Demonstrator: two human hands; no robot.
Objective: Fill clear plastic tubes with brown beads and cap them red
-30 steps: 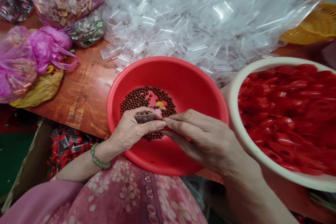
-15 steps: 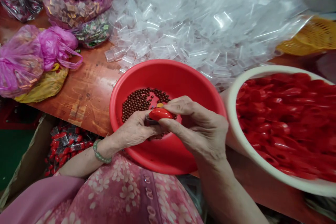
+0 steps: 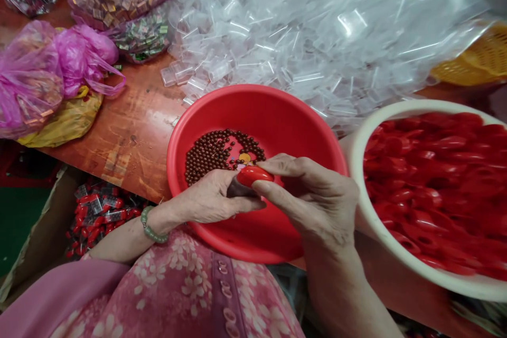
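Observation:
Over a red basin (image 3: 257, 100), my two hands meet at one small object. Its glossy red rounded cap (image 3: 253, 175) is pinched between the thumb and fingertips of my right hand (image 3: 317, 195). My left hand (image 3: 209, 198) grips a dark, see-through plastic container (image 3: 238, 188) that touches the cap's left side; my fingers hide most of it. Whether the cap is seated on it, I cannot tell. Brown beads (image 3: 208, 156) lie in the basin behind my left hand, with a small yellow disc (image 3: 244, 158) among them.
A white tub (image 3: 358, 179) of red caps (image 3: 428, 190) stands at the right. Clear plastic containers (image 3: 277, 53) are heaped behind the basin. Pink bags (image 3: 83, 55) lie at the left. Below the table edge, a carton (image 3: 35, 232) holds red-capped pieces (image 3: 97, 211).
Both hands, with the red cap and the container, have shifted slightly right over the basin. More of the dark container shows between my left fingers. The whole view has also moved a little.

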